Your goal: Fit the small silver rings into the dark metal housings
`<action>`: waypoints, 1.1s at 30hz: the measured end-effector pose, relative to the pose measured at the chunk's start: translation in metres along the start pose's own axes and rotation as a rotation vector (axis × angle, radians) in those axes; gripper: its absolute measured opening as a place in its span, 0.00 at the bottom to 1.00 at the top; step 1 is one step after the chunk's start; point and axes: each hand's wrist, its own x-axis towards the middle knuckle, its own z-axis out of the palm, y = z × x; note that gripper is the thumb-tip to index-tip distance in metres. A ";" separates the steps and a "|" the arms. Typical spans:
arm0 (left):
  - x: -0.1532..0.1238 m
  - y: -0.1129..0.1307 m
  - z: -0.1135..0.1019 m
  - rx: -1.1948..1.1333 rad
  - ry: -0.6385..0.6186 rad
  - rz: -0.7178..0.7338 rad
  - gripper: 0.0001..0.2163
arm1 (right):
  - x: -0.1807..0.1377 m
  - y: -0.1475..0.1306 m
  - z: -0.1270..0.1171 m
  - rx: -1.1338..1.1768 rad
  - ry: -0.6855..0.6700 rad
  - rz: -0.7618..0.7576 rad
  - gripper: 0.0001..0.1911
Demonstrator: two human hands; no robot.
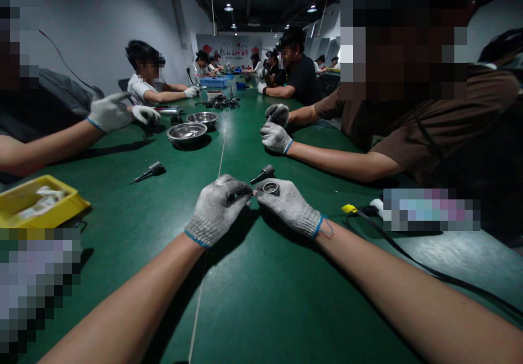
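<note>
Both my hands wear grey-white knit gloves with blue cuffs and meet fingertip to fingertip above the green table [229, 298]. My left hand [216, 208] is closed in a pinch; a tiny shiny bit shows under its fingertips, too small to name. In my right hand [290, 206] sits a round, dark metal cup-like part [271, 189] with a ringed hollow facing up. That hand's thumb and forefinger tips are pressed together beside my left fingertips. Just beyond lies a dark tool [263, 173] with a thick cylindrical head and a thin shaft.
A similar tool [149, 171] lies to the left. Metal bowls [187, 133], a heap of dark parts [220, 101] and a yellow bin [49, 200] stand on the table. A black cable [408, 252] runs at right. Gloved co-workers' hands [275, 138] work at both sides.
</note>
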 end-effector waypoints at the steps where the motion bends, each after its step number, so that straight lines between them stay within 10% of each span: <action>1: 0.000 0.000 0.000 0.000 -0.001 0.004 0.06 | 0.000 0.000 0.000 0.004 -0.002 0.001 0.13; 33: 0.004 0.036 0.011 -0.072 0.055 -0.255 0.03 | -0.010 -0.007 0.007 -0.173 -0.129 -0.133 0.07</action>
